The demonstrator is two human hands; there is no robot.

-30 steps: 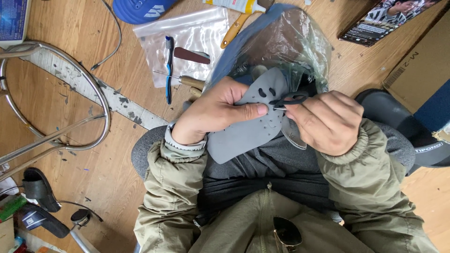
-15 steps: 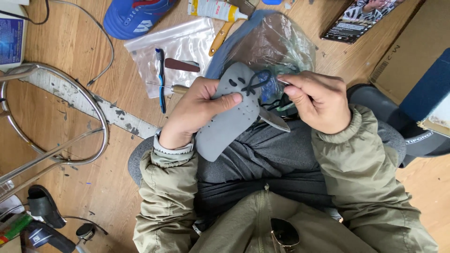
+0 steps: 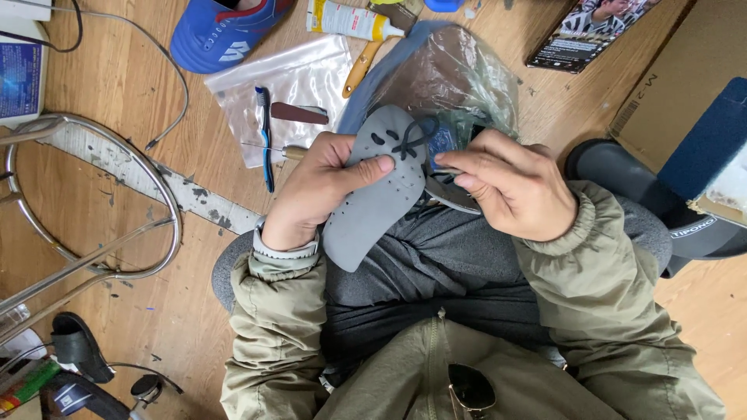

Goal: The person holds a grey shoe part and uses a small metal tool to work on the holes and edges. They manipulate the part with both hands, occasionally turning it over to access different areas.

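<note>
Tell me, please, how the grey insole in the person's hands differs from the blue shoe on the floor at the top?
The grey insole is flat, thin and punched with holes; the blue shoe is bulky and moulded. The insole is held up over the lap, with the left hand gripping it and the right hand working a dark lace at its top end, while the shoe lies untouched on the wooden floor, partly cut off by the frame. Both are footwear pieces.

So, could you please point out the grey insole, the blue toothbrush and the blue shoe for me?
grey insole (image 3: 372, 218): head view, on its flat grey middle, below the left thumb.
blue toothbrush (image 3: 266, 148): head view, on the middle of its handle.
blue shoe (image 3: 222, 35): head view, on its blue side.
</note>
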